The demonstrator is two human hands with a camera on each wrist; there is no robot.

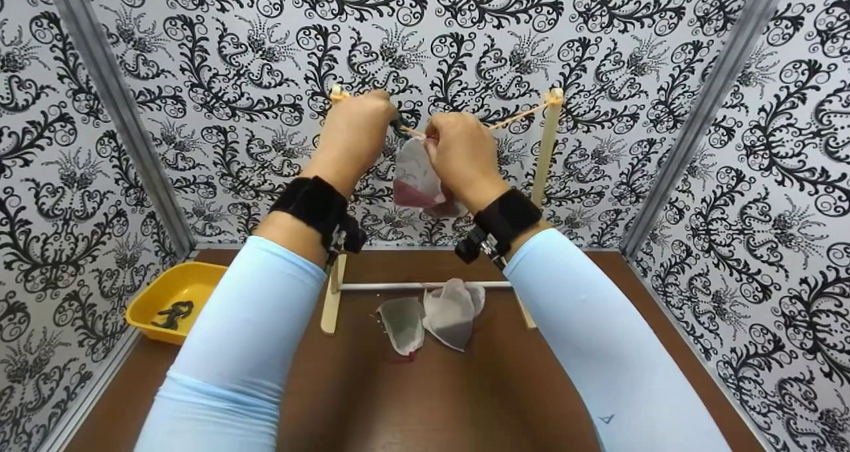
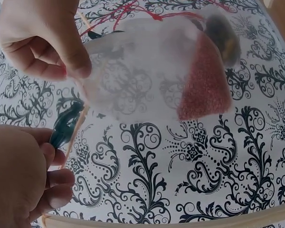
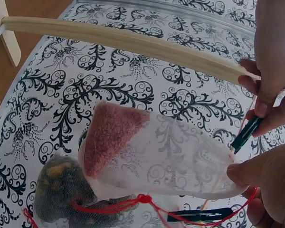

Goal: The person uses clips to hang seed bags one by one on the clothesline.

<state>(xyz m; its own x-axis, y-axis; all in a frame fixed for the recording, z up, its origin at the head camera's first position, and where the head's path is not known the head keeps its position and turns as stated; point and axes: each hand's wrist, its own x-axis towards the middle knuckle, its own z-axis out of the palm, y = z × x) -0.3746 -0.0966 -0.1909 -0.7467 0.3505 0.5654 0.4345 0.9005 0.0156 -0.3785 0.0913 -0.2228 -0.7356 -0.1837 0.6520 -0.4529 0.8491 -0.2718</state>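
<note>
My left hand (image 1: 358, 127) grips a dark green clothespin (image 2: 66, 126) beside a thin orange string (image 1: 518, 117). Close by, my right hand (image 1: 465, 150) pinches the gathered top of a white mesh pouch (image 3: 180, 156) at the string. Pinkish-red grains (image 3: 111, 135) fill the pouch's lower corner, and the clothespin's tip is right at its upper edge. Behind it hangs a second mesh pouch (image 3: 61, 190) with dark and yellowish contents. Red drawstrings (image 3: 145, 198) trail by the pouches. Another dark green clothespin (image 3: 199, 214) shows near the string.
The string runs between two wooden posts, the right post (image 1: 546, 147) in plain sight. A white rod (image 1: 385, 286) joins their feet. More mesh pouches (image 1: 404, 326) lie on the brown table (image 1: 425, 399). At left, a yellow basin (image 1: 149, 299) holds dark clothespins (image 1: 174, 314). Patterned walls surround the table.
</note>
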